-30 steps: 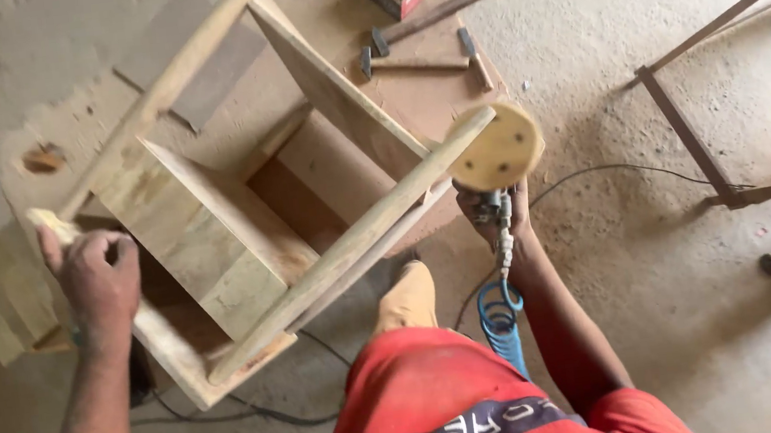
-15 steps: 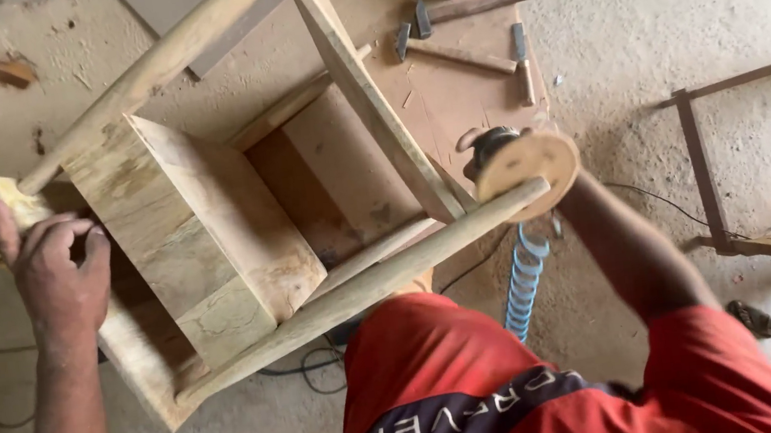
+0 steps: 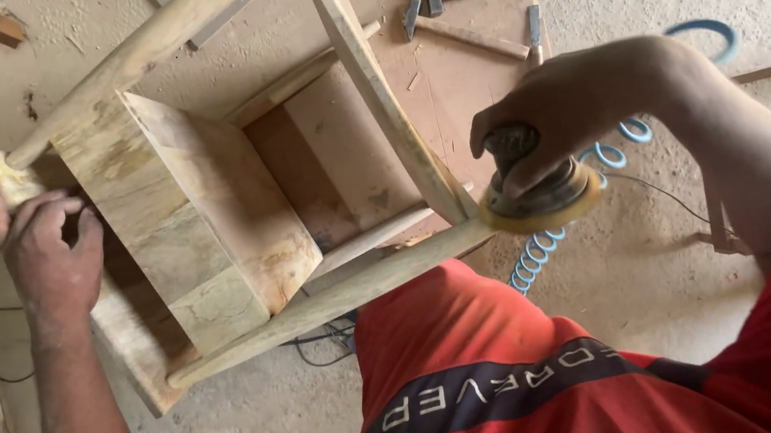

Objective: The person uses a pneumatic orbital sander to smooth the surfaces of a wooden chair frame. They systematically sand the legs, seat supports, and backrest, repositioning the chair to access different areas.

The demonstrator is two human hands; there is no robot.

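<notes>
We steady the raw wooden stool [image 3: 202, 218], tipped on the board [image 3: 448, 84], our left hand [image 3: 46, 255] curled round a leg end. Our right hand [image 3: 566, 104] clamps the disc sander [image 3: 538, 194], pressed on the round leg's tip; bare floor lies rightward.

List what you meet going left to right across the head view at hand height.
Left hand on the wooden chair frame → right hand gripping the round sander → blue coiled air hose.
</notes>
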